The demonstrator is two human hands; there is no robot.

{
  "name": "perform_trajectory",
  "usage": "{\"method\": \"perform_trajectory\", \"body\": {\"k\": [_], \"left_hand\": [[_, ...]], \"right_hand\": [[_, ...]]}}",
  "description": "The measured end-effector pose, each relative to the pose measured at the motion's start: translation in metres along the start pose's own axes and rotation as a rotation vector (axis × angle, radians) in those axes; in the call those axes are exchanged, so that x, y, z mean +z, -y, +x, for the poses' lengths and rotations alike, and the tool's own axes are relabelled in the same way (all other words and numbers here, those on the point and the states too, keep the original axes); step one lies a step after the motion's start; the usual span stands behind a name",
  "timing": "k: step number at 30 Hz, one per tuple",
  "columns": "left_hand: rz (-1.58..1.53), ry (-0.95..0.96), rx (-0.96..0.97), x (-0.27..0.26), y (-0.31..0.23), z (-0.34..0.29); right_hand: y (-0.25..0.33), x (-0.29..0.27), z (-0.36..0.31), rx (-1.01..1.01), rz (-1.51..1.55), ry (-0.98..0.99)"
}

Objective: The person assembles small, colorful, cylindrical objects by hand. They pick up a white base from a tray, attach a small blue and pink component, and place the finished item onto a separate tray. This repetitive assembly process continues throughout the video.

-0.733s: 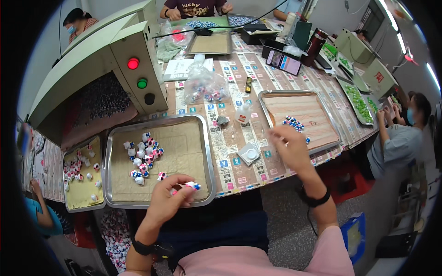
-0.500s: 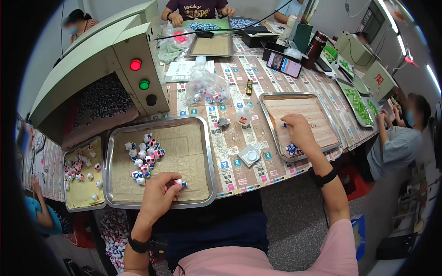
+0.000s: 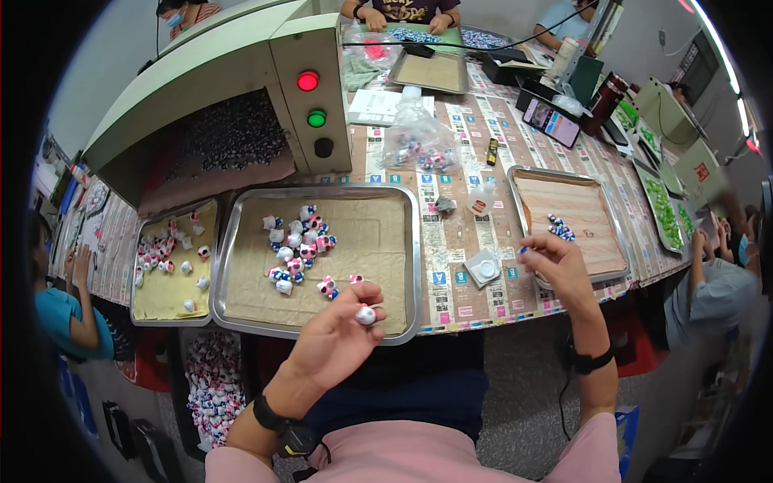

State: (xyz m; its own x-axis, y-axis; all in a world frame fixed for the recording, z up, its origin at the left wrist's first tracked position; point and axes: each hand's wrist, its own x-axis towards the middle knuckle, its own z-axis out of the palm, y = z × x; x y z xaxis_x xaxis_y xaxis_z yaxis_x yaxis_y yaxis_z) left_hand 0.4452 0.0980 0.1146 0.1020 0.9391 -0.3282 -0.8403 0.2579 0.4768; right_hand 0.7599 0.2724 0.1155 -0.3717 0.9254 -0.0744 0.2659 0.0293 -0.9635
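Fingertips of the left hand (image 3: 334, 342) pinch a small white rounded figurine (image 3: 366, 315), low centre of the frame, over the near rim of the steel tray (image 3: 241, 326); its axis cannot be told. The right hand (image 3: 555, 266), centre right, nips a tiny blue piece (image 3: 522, 250).

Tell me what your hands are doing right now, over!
Left hand pinching a small white figure above the middle tray. Right hand holding a tiny blue piece by the right tray. Nothing between them.

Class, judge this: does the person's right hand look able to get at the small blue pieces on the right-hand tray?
Probably yes: the right hand hovers at the tray's near rim, and the blue pieces lie uncovered just beyond it.
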Motion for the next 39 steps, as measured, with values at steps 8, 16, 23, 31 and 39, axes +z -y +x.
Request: {"method": "perform_trajectory", "body": {"k": [8, 16, 23, 31, 39], "left_hand": [[0.016, 0.051, -0.137, 0.009, 0.016, -0.001], [0.145, 0.14, -0.125, -0.008, 0.03, -0.007], [0.099, 0.103, -0.147, -0.008, 0.036, -0.007], [0.172, 0.078, -0.129, 0.002, 0.04, -0.004], [0.109, 0.024, -0.128, 0.006, 0.048, -0.002]], "right_hand": [[0.009, 0.036, -0.023, -0.128, -0.111, 0.052], [0.002, 0.046, -0.014, -0.277, -0.409, -0.071], [-0.014, 0.052, 0.001, -0.423, -0.622, -0.062], [-0.011, 0.052, -0.005, -0.418, -0.658, -0.09], [0.027, 0.083, -0.055, -0.19, -0.089, 0.126]]}}
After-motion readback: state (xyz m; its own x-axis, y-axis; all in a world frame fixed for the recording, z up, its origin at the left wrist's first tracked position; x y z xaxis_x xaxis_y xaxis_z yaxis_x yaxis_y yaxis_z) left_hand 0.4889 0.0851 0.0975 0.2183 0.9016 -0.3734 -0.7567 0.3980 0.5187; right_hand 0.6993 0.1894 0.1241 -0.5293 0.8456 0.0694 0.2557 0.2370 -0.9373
